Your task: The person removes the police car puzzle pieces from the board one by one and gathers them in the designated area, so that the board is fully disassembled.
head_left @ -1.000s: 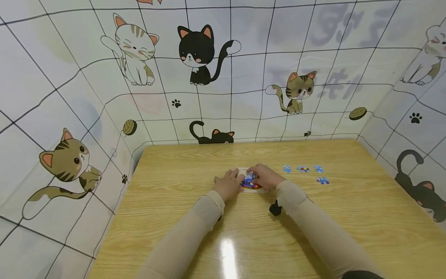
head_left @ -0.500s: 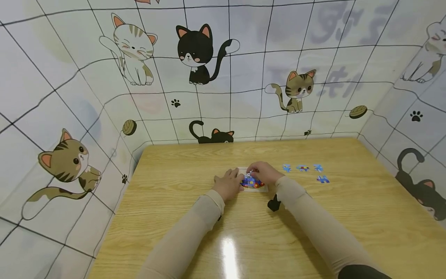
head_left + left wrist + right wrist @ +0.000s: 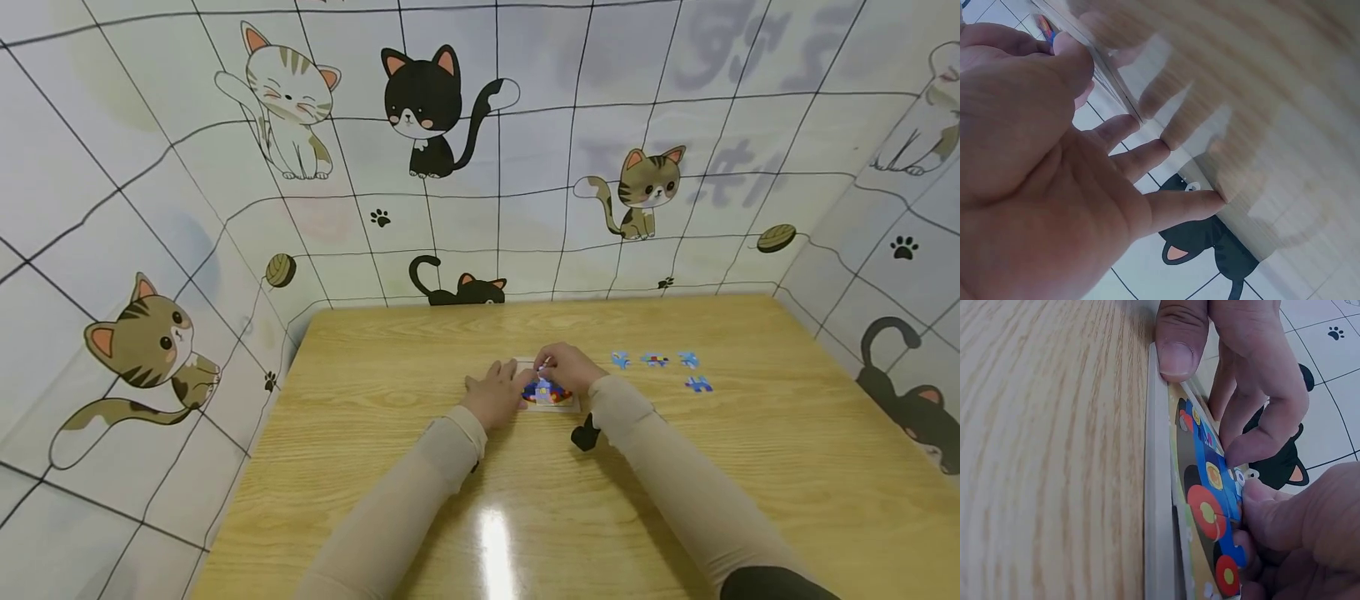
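A jigsaw puzzle [image 3: 546, 392] with a colourful vehicle picture lies in a pale shallow frame [image 3: 1159, 462] on the table. My left hand [image 3: 497, 397] rests at its left side, the outer fingers spread straight with their tips on the wood, as the left wrist view shows. The left thumb and index finger reach the frame and the picture. At the upper part of the picture, my right hand [image 3: 572, 370] pinches a small light-blue puzzle piece [image 3: 542, 368] between thumb and fingers. Those fingers hide most of that piece.
To the right lie several loose blue puzzle pieces, one with red and yellow [image 3: 655, 360] and another lower one [image 3: 699, 384]. A black wrist device [image 3: 586, 433] hangs under the right forearm. A cat-printed sheet [image 3: 525, 150] encloses the wooden table [image 3: 375, 358].
My right hand shifts slightly over the upper part of the picture, its fingertips staying on the small piece. The left hand edges a little to the right, with the frame moving slightly alongside.
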